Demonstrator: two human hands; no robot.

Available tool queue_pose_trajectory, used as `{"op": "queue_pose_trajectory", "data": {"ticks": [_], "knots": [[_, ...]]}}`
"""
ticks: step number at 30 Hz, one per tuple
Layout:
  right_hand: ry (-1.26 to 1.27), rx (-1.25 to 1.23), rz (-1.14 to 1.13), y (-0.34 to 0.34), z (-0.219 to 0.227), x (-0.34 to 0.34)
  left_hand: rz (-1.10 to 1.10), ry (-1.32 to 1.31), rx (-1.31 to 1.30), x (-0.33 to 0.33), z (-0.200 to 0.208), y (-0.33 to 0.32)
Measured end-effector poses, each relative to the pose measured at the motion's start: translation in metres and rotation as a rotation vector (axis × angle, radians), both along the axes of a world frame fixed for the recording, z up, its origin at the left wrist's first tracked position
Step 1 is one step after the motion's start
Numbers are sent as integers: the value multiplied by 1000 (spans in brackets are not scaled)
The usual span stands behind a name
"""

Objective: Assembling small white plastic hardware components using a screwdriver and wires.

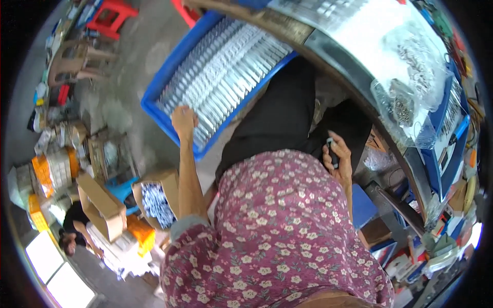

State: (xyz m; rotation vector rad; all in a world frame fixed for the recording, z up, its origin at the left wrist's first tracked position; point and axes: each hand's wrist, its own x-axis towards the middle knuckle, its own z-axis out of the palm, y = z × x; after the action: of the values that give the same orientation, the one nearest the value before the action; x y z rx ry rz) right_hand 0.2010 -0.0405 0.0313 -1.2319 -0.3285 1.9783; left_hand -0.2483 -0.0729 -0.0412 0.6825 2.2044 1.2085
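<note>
Gleaming in rows, silvery strips (226,72), left hand (183,122), grip unclear, right hand (344,161) clasping dark tool (335,158)

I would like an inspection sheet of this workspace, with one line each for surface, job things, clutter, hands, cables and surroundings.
Surface: table, white top; clear bags of small metal parts on it.
Job things: blue tray with rows of metal parts; dark cylinder, pale at one end.
Clutter: open cartons at left; mixed items crowd the right.
Hands: left hand at the tray's corner, contact unclear; right hand grips the cylinder.
Cables: nothing seen clearly.
Surroundings: red stool, brown chair, another person at lower left.
</note>
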Motion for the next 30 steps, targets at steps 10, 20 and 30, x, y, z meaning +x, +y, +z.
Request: {"op": "queue_pose_trajectory", "data": {"ticks": [10, 20, 30], "knots": [[74, 39, -13, -3, 2, 5, -288, 751, -325, 12, 75, 50], [103, 67, -23, -6, 3, 8, -556, 424, 544, 96, 282, 222], [106, 64, -5, -5, 4, 4, -1142, 747, 120, 110, 274, 393]]}}
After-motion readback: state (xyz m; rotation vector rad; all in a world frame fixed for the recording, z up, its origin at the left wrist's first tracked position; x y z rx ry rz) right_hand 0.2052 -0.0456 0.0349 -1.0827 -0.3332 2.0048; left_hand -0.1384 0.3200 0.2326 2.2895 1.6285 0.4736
